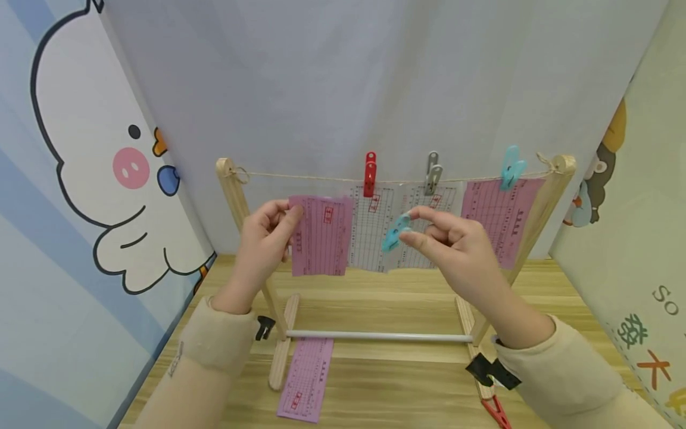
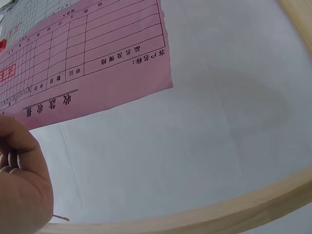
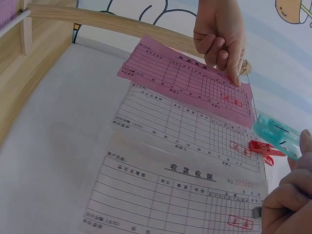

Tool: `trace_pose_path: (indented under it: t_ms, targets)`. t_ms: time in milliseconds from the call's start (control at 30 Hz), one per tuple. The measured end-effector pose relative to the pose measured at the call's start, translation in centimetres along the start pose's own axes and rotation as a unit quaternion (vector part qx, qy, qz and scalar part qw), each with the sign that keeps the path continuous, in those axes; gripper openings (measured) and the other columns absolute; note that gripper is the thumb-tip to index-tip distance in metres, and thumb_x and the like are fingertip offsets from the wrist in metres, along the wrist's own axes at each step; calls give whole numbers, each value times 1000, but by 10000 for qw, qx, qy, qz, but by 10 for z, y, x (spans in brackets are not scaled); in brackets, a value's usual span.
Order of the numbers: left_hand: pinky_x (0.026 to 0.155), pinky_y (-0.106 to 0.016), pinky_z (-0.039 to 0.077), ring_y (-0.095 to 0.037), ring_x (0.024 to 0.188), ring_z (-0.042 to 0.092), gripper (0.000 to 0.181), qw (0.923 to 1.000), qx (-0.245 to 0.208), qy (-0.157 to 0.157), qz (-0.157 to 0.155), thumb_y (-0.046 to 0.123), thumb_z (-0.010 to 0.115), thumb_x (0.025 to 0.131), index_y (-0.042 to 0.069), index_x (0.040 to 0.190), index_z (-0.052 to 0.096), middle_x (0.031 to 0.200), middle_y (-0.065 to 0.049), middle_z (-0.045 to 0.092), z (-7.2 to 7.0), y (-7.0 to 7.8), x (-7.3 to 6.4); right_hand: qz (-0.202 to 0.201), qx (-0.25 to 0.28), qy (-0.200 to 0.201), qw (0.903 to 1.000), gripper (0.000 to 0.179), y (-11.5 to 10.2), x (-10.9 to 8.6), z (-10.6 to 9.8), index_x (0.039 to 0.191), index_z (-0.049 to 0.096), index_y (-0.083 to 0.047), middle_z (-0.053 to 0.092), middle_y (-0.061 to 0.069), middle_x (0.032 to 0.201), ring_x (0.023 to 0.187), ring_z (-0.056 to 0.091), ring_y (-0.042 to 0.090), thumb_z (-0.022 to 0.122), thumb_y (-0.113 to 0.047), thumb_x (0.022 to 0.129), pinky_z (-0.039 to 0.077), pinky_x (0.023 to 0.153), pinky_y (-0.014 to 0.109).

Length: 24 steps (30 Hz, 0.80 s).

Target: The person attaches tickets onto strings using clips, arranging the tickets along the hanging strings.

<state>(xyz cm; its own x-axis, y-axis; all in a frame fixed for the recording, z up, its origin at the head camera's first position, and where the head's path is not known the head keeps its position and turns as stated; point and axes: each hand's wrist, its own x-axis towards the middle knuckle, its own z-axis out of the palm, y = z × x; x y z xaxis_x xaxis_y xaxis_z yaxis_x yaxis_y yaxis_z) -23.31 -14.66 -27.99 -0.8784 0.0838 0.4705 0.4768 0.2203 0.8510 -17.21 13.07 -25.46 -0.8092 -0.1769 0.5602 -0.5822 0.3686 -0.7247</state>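
My left hand (image 1: 264, 241) pinches the upper left corner of a pink receipt slip (image 1: 323, 238), held upright just below the string (image 1: 300, 177). Between thumb and fingers of my right hand (image 1: 455, 241) is a light blue clothespin (image 1: 396, 232), in front of the white slips. A red clothespin (image 1: 370, 174) and a grey clothespin (image 1: 433, 174) clip white receipt slips (image 1: 368, 238) to the string. Another light blue clothespin (image 1: 512, 168) holds a second pink slip (image 1: 501, 220) at the right end. In the right wrist view, the pink slip (image 3: 180, 80) overlaps a white slip.
The string runs between two posts of a wooden rack (image 1: 236, 190), which has a white crossbar (image 1: 375, 336) low down. Another pink slip (image 1: 306, 381) lies on the wooden table (image 1: 396, 387) by the left foot. A red clothespin (image 1: 496, 411) is at the right foot.
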Motion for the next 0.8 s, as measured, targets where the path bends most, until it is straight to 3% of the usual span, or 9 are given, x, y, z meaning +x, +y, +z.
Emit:
trace_pose_path:
  t_ms: [400,567,800]
  targets:
    - [39,-21,40,-5,40,42,25,9985,-226,501,17,19,59,100,-2,111,66,58,5,51,-1,4,8,-103,12,-47,9999,16,-32,48,4,107,72,-4,23,-5,53,50,17,8,69,-9,92,19,48,26]
    - [38,-20,38,-4,40,41,25,9980,-231,582,-6,18,59,100,-3,113,65,58,6,51,-3,7,9,-250,164,-153,9994,14,-41,65,9,105,73,-4,23,-5,52,48,16,10,69,-10,93,14,45,25]
    - [38,-19,37,-3,40,42,25,9973,-276,676,4,17,60,100,-3,115,65,58,7,50,-2,7,10,-456,272,-267,9982,15,-52,84,23,106,73,-3,32,-3,49,46,21,11,69,-9,93,19,43,24]
